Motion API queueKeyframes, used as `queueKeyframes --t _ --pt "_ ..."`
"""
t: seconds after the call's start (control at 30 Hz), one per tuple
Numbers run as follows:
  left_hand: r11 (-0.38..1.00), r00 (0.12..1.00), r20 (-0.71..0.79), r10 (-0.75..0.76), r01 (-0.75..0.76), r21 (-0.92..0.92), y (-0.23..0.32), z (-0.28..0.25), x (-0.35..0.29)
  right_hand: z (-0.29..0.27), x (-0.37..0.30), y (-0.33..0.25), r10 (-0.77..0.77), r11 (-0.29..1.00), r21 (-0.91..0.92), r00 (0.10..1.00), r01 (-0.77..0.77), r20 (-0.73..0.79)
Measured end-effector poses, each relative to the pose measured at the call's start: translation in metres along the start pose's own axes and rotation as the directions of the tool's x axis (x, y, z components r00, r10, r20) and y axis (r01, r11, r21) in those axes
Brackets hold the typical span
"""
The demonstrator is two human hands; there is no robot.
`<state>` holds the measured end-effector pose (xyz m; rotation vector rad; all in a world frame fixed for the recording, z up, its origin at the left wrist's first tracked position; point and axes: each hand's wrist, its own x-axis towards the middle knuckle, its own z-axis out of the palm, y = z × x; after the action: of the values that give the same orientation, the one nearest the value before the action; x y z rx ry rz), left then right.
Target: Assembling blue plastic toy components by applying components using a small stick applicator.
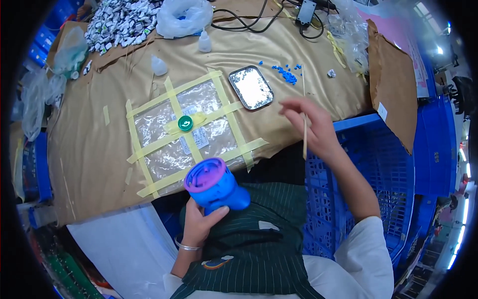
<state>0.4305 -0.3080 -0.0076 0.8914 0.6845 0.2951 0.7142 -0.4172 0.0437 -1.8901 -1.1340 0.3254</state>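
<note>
The left hand (199, 222) curls round a blue piece (222, 191) while the right hand (318, 128) lightly pinches a stick (305, 142), seemingly mid-stick-work, calling for steady aim.

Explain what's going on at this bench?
Someone is working with both hands. The left hand holds a blue, hollow-looking piece with a pink-purple rim near the table's front edge. The right hand holds a thin stick, just right of a shallow dark-rimmed tray. Loose blue bits lie beyond, and a green disc sits on taped-down clear plastic.
</note>
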Motion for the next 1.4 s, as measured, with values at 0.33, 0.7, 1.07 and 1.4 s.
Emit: queueKeyframes --t 0.33,0.7,1.07,1.4 --pt "0.991 0.994 -0.023 0.111 -0.108 0.079 -0.011 -0.004 -0.006 -0.002 0.079 0.069 -0.094 0.882 -0.464 0.996 0.085 0.003" --pt "0.991 0.991 -0.009 0.132 -0.132 0.015 -0.019 -0.005 -0.002 0.024 0.094 0.059 -0.030 0.754 -0.633 0.973 0.173 0.231" --pt "0.986 0.988 0.002 0.157 -0.157 0.057 -0.015 -0.006 -0.002 0.030 0.099 0.049 -0.049 0.706 -0.668 0.958 0.234 0.283" --pt "0.978 0.979 -0.003 0.203 -0.203 0.041 -0.017 -0.006 -0.004 0.038 0.099 0.043 -0.069 0.569 -0.776 0.956 0.272 0.285"
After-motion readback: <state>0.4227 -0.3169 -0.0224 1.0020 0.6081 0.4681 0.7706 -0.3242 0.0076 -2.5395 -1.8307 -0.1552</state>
